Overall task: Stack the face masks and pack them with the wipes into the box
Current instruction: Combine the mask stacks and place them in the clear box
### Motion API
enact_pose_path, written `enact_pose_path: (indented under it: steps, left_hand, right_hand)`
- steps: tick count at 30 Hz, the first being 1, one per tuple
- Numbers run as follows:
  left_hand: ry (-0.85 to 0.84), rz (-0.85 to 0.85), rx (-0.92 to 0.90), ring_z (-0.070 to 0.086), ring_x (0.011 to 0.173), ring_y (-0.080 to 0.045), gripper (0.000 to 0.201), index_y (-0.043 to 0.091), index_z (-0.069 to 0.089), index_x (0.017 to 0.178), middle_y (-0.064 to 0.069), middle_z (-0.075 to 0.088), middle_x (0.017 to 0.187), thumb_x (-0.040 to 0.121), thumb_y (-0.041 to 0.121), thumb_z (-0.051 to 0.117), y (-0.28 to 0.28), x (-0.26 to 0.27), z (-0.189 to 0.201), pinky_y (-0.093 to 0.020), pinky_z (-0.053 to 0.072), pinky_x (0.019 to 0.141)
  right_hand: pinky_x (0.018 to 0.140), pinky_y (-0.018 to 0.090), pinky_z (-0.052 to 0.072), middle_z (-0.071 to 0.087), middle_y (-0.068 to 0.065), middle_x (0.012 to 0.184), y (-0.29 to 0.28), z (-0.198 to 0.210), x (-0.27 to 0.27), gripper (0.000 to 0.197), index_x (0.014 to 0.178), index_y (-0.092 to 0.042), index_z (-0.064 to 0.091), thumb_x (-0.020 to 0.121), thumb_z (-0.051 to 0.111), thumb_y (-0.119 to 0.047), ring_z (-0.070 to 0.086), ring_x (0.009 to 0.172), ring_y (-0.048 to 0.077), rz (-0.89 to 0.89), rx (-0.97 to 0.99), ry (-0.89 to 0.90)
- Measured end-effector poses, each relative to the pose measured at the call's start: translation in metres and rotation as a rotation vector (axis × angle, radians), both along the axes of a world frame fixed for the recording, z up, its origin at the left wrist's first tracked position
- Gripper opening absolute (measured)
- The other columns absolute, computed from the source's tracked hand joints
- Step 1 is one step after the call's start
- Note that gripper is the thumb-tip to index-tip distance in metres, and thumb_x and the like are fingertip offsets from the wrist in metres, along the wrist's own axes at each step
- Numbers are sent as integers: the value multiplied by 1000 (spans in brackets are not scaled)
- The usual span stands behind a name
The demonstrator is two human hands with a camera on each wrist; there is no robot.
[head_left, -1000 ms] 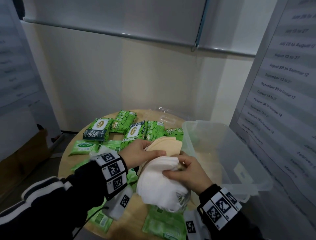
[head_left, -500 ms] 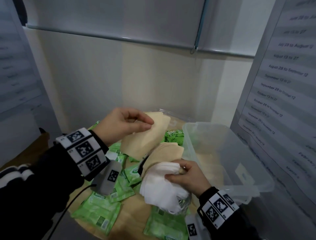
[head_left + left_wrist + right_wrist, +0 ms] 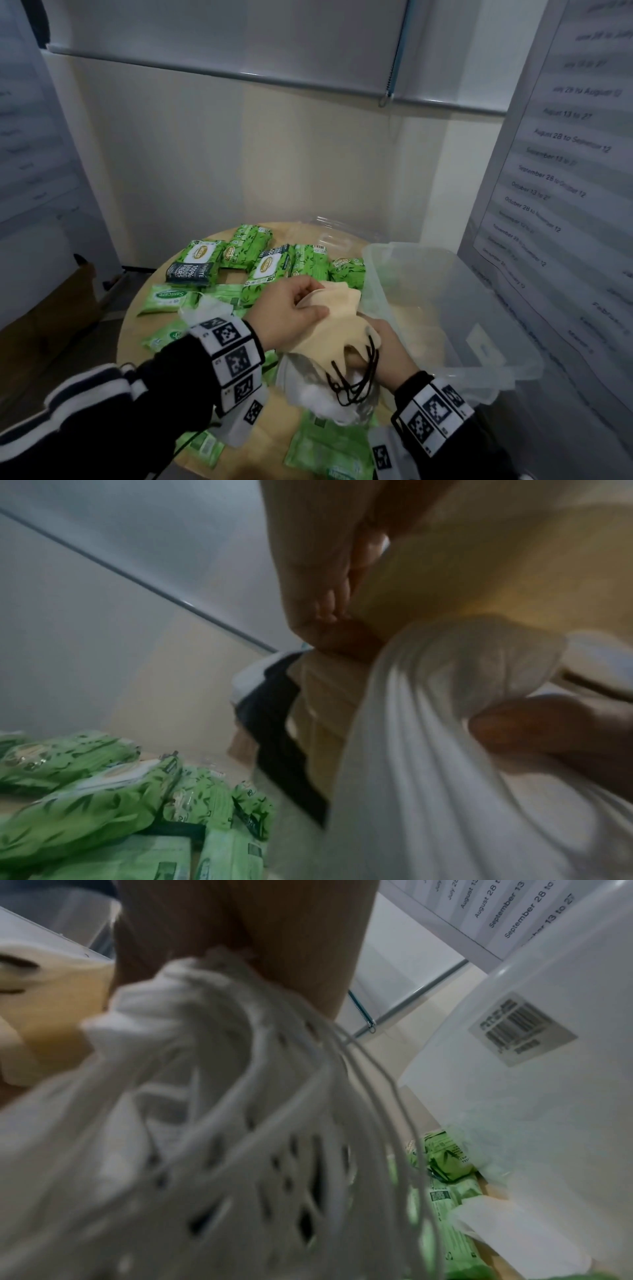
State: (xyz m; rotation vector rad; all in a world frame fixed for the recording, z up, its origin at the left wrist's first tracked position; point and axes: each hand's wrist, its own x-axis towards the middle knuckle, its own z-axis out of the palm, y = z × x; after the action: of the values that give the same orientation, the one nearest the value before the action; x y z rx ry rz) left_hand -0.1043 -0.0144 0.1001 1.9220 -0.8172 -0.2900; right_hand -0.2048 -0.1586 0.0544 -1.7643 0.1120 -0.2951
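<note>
**Stacking face masks above a round table**

Holding a bundle of face masks between both hands, a person is standing over a round wooden table (image 3: 263,442). The left hand (image 3: 287,313) is pinching a beige mask (image 3: 337,320) with curled thumb and fingers, laying it on the stack. The right hand (image 3: 380,349) is gripping the white masks (image 3: 318,394) underneath, fingers curled around them, black ear loops (image 3: 352,380) dangling. Green wipes packs (image 3: 263,263) are lying across the table's far and left side, more near the front edge. A clear plastic box (image 3: 452,308) is sitting just right of the hands.
</note>
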Motion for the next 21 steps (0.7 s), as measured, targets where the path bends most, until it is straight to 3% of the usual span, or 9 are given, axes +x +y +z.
enact_pose_path:
  steps: [3, 6, 8, 10, 12, 14, 16, 18, 21]
  left_hand:
    - [-74, -20, 39, 52, 68, 3, 14, 27, 60, 79, 17, 58, 73, 79, 19, 72, -1, 3, 0, -10, 38, 61]
    - [-109, -32, 39, 51, 78, -5, 17, 28, 59, 80, 10, 54, 84, 77, 22, 74, -3, 12, 3, -20, 38, 72]
    - [-140, 9, 60, 50, 94, -9, 29, 27, 56, 95, 7, 51, 101, 74, 25, 76, -5, 17, 4, -22, 37, 82]
    - [3, 58, 77, 48, 106, -8, 53, 27, 47, 114, 9, 49, 115, 71, 31, 79, -6, 21, 4, -24, 40, 88]
    - [207, 40, 130, 54, 108, -10, 72, 25, 46, 125, 9, 53, 118, 65, 47, 79, -6, 26, 4, -28, 46, 93]
    - [307, -16, 196, 64, 96, -15, 72, 20, 58, 118, 4, 66, 107, 61, 61, 74, -5, 29, 1, -34, 52, 90]
    - [342, -44, 176, 68, 76, -15, 44, 16, 70, 95, 1, 72, 83, 71, 53, 72, -3, 30, 2, -30, 55, 74]
    - [364, -73, 126, 66, 61, -13, 30, 17, 70, 73, 2, 71, 67, 70, 47, 72, -1, 29, 5, -25, 52, 60]
    - [352, -51, 66, 66, 62, -16, 27, 17, 69, 73, -1, 71, 70, 69, 43, 73, 2, 35, 8, -26, 52, 61]
  right_hand:
    - [63, 27, 47, 62, 7, 76, -3, 1, 2, 38, 81, 6, 62, 52, 77, -15, 56, 69, 8, 22, -45, -33]
    - [63, 19, 48, 65, -5, 74, -4, 2, 3, 26, 74, -15, 68, 52, 80, -16, 59, 66, 1, 31, -24, -35]
    - [63, 15, 48, 67, -10, 70, -4, 4, 3, 21, 66, -22, 70, 48, 79, -26, 61, 65, -3, 20, -11, -58]
    - [62, 13, 47, 68, -15, 70, -4, 8, 2, 22, 66, -23, 70, 46, 78, -26, 61, 65, -4, 26, 11, -69]
    - [62, 13, 47, 69, -17, 71, -3, 13, 1, 30, 75, -22, 68, 48, 80, -15, 61, 65, -5, 31, 11, -85]
    - [62, 13, 47, 69, -17, 72, -2, 17, 0, 30, 79, -17, 67, 54, 76, -3, 61, 66, -5, 34, 15, -93]
    - [61, 13, 47, 69, -14, 68, 0, 20, -1, 27, 78, -15, 66, 57, 72, 0, 60, 65, -5, 32, 20, -95]
    - [59, 12, 45, 66, -14, 61, 1, 21, -1, 23, 73, -13, 64, 60, 71, 4, 57, 60, -7, 21, 10, -74]
    - [59, 11, 47, 68, -13, 60, -2, 24, -3, 33, 70, -12, 66, 64, 72, 20, 61, 60, -5, -5, 32, -39]
